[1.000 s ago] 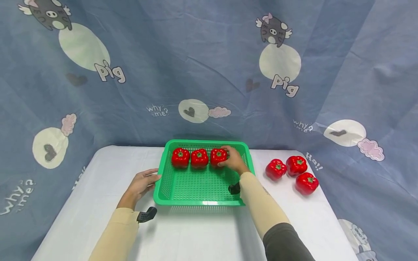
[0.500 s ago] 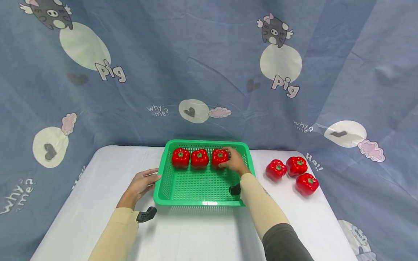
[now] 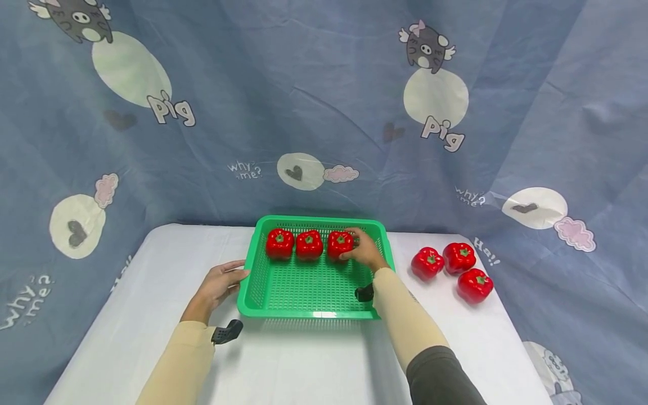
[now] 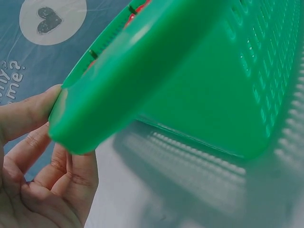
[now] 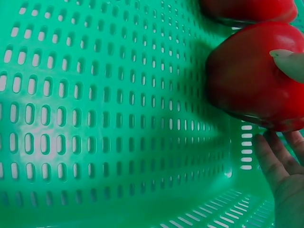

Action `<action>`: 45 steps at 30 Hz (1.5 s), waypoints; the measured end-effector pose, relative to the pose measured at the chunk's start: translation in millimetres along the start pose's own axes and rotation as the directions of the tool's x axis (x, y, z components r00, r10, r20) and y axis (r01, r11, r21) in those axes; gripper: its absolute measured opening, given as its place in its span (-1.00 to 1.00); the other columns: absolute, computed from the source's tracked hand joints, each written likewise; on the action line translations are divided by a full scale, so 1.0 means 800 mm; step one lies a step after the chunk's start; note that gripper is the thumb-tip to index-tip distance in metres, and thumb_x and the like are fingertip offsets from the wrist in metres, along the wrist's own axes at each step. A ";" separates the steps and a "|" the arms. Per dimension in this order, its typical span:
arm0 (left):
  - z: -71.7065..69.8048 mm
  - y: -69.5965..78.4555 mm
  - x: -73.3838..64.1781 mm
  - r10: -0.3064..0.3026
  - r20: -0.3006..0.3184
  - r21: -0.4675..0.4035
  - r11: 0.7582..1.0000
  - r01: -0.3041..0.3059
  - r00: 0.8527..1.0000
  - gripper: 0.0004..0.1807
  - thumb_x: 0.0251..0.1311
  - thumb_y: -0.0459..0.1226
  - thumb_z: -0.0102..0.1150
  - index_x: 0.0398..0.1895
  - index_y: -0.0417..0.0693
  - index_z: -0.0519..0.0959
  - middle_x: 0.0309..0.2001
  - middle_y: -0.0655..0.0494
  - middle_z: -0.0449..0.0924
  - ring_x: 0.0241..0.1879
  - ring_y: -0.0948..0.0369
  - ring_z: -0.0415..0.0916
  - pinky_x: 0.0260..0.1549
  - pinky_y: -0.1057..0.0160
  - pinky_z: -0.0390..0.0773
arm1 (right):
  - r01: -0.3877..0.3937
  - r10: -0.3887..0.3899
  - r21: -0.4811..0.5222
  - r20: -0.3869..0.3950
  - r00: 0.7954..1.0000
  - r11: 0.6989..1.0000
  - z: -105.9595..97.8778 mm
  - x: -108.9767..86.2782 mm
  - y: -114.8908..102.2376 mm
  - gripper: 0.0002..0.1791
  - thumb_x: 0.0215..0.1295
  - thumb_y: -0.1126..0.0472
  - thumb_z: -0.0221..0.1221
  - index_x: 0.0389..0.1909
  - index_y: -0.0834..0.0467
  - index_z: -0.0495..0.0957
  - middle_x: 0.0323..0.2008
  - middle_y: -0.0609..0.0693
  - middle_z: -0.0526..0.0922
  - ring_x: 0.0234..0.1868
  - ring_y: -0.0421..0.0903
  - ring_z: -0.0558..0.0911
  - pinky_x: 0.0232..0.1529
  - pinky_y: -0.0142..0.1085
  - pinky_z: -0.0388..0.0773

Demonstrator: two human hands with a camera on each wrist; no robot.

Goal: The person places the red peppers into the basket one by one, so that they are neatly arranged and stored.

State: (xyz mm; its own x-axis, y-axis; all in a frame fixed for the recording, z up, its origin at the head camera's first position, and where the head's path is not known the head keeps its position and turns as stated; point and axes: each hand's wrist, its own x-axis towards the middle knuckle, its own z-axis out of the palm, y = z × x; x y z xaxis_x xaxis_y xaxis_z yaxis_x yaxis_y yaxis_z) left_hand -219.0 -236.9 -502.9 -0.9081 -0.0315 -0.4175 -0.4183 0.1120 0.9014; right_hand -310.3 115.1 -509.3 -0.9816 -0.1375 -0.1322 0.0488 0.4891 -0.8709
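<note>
A green plastic basket [image 3: 316,313] with slotted walls stands on the white table. Along its far side sit three red bell peppers in a row: a left one [image 3: 280,245], a middle one [image 3: 309,246] and a right one [image 3: 340,245]. My right hand [image 3: 365,250] grips the right pepper, its thumb on the near side and its fingers around the far side. In the right wrist view, that pepper [image 5: 251,76] rests low in the basket. My left hand [image 3: 220,284] pinches the basket's left rim, thumb [image 4: 33,111] on the edge and fingers below.
To the right of the basket, three more red bell peppers lie on the table: a near-left one [image 3: 427,264], a far one [image 3: 459,257] and a near-right one [image 3: 475,286]. A blue printed cloth [image 3: 324,112] hangs behind and at both sides.
My right hand and the right pepper have shifted very slightly to the right, widening the gap to the middle pepper. The left hand keeps its place at the rim.
</note>
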 end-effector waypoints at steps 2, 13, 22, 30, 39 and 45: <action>0.000 0.000 -0.001 0.000 0.005 0.002 1.000 0.000 1.000 -0.33 0.06 -0.19 0.24 0.24 -0.19 0.28 -0.23 0.14 0.62 -0.34 0.31 0.56 -0.31 0.34 0.54 | 0.006 -0.006 0.015 0.014 1.000 1.000 -0.002 -0.001 0.002 -0.18 -0.19 0.41 0.38 0.19 0.05 0.31 0.13 0.11 0.36 0.12 0.09 0.41 -0.03 -0.07 0.48; 0.002 0.002 -0.001 -0.001 -0.009 0.016 1.000 0.001 1.000 -0.35 0.07 -0.19 0.22 0.24 -0.19 0.28 -0.22 0.13 0.61 -0.33 0.31 0.56 -0.29 0.33 0.54 | 0.035 -0.035 0.013 0.020 0.999 0.999 -0.013 -0.009 0.000 -0.14 -0.22 0.39 0.41 0.21 0.04 0.30 0.15 0.16 0.32 0.18 0.16 0.35 0.01 -0.05 0.46; 0.002 0.002 -0.002 -0.006 0.016 -0.005 1.000 0.006 1.000 -0.35 0.08 -0.21 0.22 0.25 -0.20 0.27 -0.27 0.19 0.62 -0.34 0.33 0.56 -0.31 0.34 0.54 | 0.061 -0.062 0.041 0.018 0.998 0.997 -0.027 -0.021 -0.005 -0.13 -0.15 0.39 0.38 0.25 0.03 0.21 0.22 0.18 0.23 0.23 0.19 0.27 0.10 0.00 0.37; 0.001 0.002 -0.001 0.001 0.016 0.014 1.000 -0.001 1.000 -0.33 0.08 -0.19 0.22 0.25 -0.21 0.26 -0.28 0.20 0.61 -0.35 0.34 0.54 -0.33 0.36 0.53 | 0.070 -0.078 0.152 0.046 0.996 0.986 -0.046 -0.038 -0.010 -0.22 -0.08 0.31 0.37 0.22 0.03 0.26 0.20 0.09 0.28 0.20 0.11 0.33 0.05 -0.04 0.43; -0.001 -0.003 0.000 0.004 0.022 0.006 1.000 -0.004 1.000 -0.33 0.08 -0.18 0.23 0.25 -0.22 0.26 -0.29 0.20 0.61 -0.36 0.32 0.55 -0.34 0.35 0.53 | 0.090 -0.098 0.255 0.019 0.995 0.963 -0.073 -0.069 -0.015 -0.25 0.02 0.32 0.30 0.26 0.14 0.22 0.23 0.19 0.25 0.23 0.16 0.30 0.07 0.02 0.39; -0.001 0.000 0.000 0.011 0.022 0.014 1.000 -0.011 1.000 -0.33 0.09 -0.18 0.22 0.25 -0.22 0.26 -0.26 0.19 0.61 -0.34 0.32 0.55 -0.33 0.35 0.53 | 0.133 -0.121 0.217 -0.070 0.990 0.967 -0.088 -0.079 0.002 -0.31 0.06 0.22 0.29 0.23 0.18 0.25 0.19 0.23 0.30 0.19 0.15 0.35 0.07 0.03 0.39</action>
State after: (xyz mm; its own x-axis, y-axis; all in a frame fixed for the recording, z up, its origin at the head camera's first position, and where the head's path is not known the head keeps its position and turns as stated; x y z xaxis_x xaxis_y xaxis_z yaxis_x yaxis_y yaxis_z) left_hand -219.1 -237.7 -503.1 -0.9120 -0.0084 -0.4100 -0.4077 0.1265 0.9043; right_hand -261.0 185.7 -469.0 -0.9908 -0.1352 0.0073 -0.0436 0.2675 -0.9626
